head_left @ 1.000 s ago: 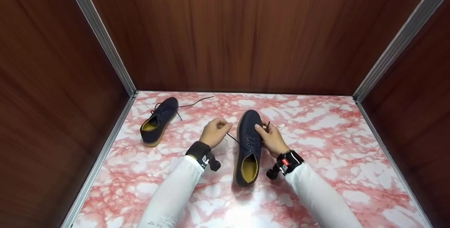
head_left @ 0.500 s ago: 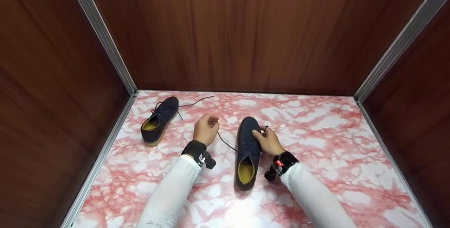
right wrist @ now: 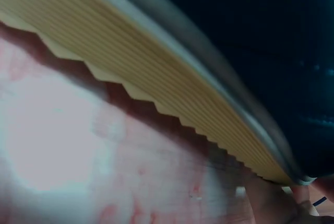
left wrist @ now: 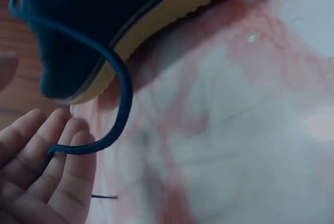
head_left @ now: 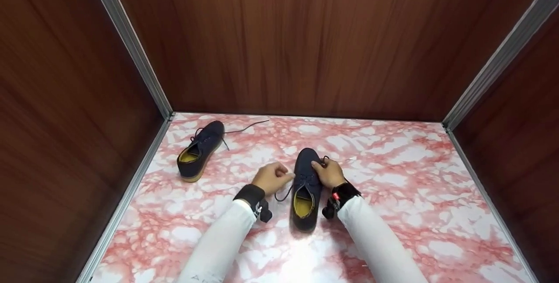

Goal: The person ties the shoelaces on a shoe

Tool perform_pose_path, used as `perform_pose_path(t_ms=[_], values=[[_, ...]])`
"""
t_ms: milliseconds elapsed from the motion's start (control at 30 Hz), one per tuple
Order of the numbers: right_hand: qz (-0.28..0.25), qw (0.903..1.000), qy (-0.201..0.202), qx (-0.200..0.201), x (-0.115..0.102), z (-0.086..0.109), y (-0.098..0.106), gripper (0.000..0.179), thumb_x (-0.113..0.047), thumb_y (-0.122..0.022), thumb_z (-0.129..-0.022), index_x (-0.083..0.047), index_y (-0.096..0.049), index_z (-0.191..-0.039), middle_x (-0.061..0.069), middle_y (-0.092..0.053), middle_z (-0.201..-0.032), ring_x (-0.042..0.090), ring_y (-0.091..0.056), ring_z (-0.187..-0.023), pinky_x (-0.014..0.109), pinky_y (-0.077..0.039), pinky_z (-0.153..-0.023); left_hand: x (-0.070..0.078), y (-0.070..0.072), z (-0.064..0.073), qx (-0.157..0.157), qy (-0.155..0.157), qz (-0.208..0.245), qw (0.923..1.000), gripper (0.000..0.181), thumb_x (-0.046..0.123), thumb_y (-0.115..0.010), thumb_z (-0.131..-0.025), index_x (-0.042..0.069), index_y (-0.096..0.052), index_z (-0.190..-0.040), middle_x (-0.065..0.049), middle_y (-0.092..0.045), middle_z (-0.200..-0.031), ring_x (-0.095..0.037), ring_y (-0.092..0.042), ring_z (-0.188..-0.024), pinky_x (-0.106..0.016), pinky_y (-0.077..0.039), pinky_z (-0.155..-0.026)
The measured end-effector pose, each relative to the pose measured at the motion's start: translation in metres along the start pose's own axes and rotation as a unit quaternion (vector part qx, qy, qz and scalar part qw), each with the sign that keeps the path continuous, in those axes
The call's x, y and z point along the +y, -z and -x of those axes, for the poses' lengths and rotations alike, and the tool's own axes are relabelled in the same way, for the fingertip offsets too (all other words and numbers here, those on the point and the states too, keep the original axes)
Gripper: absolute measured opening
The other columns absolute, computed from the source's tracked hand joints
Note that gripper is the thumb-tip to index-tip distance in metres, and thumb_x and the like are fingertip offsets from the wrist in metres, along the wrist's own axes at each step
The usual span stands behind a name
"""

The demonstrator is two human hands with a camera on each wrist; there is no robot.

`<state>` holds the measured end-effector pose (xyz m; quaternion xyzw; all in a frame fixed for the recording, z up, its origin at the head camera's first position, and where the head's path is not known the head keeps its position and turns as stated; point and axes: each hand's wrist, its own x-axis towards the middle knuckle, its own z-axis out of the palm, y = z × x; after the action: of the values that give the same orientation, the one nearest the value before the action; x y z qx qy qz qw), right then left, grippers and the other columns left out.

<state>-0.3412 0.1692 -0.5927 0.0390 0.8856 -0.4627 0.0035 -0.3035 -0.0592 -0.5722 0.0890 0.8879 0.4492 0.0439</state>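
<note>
A navy lace-up shoe point(head_left: 308, 160) with a yellow lining sits on the surface, toe pointing away. My right hand point(head_left: 331, 173) grips its front right side, thumb on the upper and fingers around the side; a dark lace loop shows by those fingers. Just left of the shoe is my left hand point(head_left: 273, 178), with a shoelace point(left wrist: 125, 88) running from the shoe in between its curled fingers. A thin lace end pokes out behind these fingers in the left wrist view. The ribbed tan sole point(right wrist: 156, 83) fills much of the right wrist view, where few fingers show.
A second navy shoe point(head_left: 203, 150) stands at the back left, one lace point(head_left: 249, 126) trailing to its right. Brown wood-look panels point(head_left: 279, 43) with grey metal corner strips enclose the red-and-white marbled surface point(head_left: 406, 195) at the back and sides.
My left hand first drew away left with the lace, then came back right and nearer the shoe; the lace now hangs slack. The held shoe and right hand shifted slightly toward me.
</note>
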Motion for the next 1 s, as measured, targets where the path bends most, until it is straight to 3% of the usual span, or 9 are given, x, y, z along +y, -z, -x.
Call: perform_pose_path(t_ms=[133,333,433,567,667,767,867,1000], values=[[0.006,1.0,0.002,0.005,-0.002,0.001,-0.004,0.032,-0.027,-0.064,-0.104,-0.001,-0.071,-0.121,0.022,-0.076,-0.111,0.033,-0.071,-0.105,0.046,-0.055,-0.099,0.0,-0.009,0.002,-0.047,0.009,0.011,0.9988,0.044,0.052,-0.073,-0.094,0.011,-0.074,-0.109,-0.003,-0.079,-0.098,-0.008,-0.069,-0.077,-0.028,-0.057,-0.077],[0.013,0.9993,0.032,-0.013,-0.004,0.004,-0.005,0.041,-0.024,-0.062,-0.105,0.002,-0.065,-0.136,0.025,-0.07,-0.131,0.04,-0.065,-0.126,0.051,-0.049,-0.112,0.002,-0.011,0.003,-0.026,0.024,0.018,0.9992,0.05,0.053,-0.076,-0.09,0.006,-0.074,-0.107,-0.008,-0.079,-0.1,-0.011,-0.07,-0.08,-0.029,-0.058,-0.078],[0.023,0.9984,0.043,-0.028,-0.002,0.006,-0.003,0.04,-0.022,-0.062,-0.105,0.002,-0.064,-0.137,0.025,-0.069,-0.133,0.04,-0.064,-0.128,0.052,-0.048,-0.113,0.004,-0.013,0.003,-0.017,0.022,0.006,0.9996,0.051,0.054,-0.077,-0.089,0.006,-0.075,-0.104,-0.009,-0.08,-0.098,-0.013,-0.071,-0.08,-0.03,-0.059,-0.076],[0.014,0.9982,0.045,-0.036,0.002,0.009,0.001,0.033,-0.019,-0.065,-0.103,0.001,-0.067,-0.129,0.024,-0.072,-0.126,0.036,-0.069,-0.118,0.048,-0.053,-0.106,0.007,-0.018,0.003,-0.004,0.016,-0.019,0.9997,0.052,0.055,-0.076,-0.089,0.005,-0.075,-0.104,-0.009,-0.08,-0.099,-0.016,-0.074,-0.084,-0.031,-0.06,-0.077],[-0.012,0.9988,0.033,-0.034,0.004,0.015,0.004,0.022,-0.015,-0.067,-0.101,0.0,-0.068,-0.117,0.021,-0.074,-0.115,0.028,-0.072,-0.1,0.039,-0.059,-0.088,0.008,-0.022,0.004,0.007,0.018,-0.03,0.9993,0.054,0.055,-0.075,-0.09,0.005,-0.075,-0.109,-0.009,-0.081,-0.102,-0.02,-0.076,-0.092,-0.034,-0.061,-0.082],[-0.042,0.9987,0.022,-0.02,0.008,0.02,0.006,0.01,-0.008,-0.067,-0.099,0.0,-0.067,-0.104,0.016,-0.073,-0.101,0.019,-0.069,-0.084,0.028,-0.058,-0.071,0.008,-0.024,0.006,0.013,0.023,-0.029,0.9992,0.056,0.056,-0.074,-0.09,0.004,-0.074,-0.114,-0.011,-0.08,-0.107,-0.024,-0.076,-0.099,-0.038,-0.062,-0.087],[-0.061,0.9979,0.022,-0.008,0.011,0.024,0.007,0.006,-0.005,-0.067,-0.098,0.0,-0.066,-0.097,0.014,-0.073,-0.096,0.016,-0.069,-0.082,0.022,-0.055,-0.069,0.009,-0.026,0.005,0.014,0.026,-0.025,0.9992,0.059,0.057,-0.074,-0.09,0.005,-0.073,-0.117,-0.011,-0.08,-0.11,-0.025,-0.076,-0.104,-0.039,-0.061,-0.09],[-0.057,0.9979,0.031,-0.002,0.012,0.024,0.007,0.007,-0.005,-0.065,-0.099,0.001,-0.067,-0.096,0.015,-0.076,-0.096,0.017,-0.071,-0.087,0.022,-0.053,-0.076,0.009,-0.027,0.004,0.021,0.022,-0.021,0.9993,0.058,0.056,-0.075,-0.09,0.004,-0.073,-0.117,-0.011,-0.08,-0.11,-0.026,-0.075,-0.103,-0.041,-0.061,-0.091]])
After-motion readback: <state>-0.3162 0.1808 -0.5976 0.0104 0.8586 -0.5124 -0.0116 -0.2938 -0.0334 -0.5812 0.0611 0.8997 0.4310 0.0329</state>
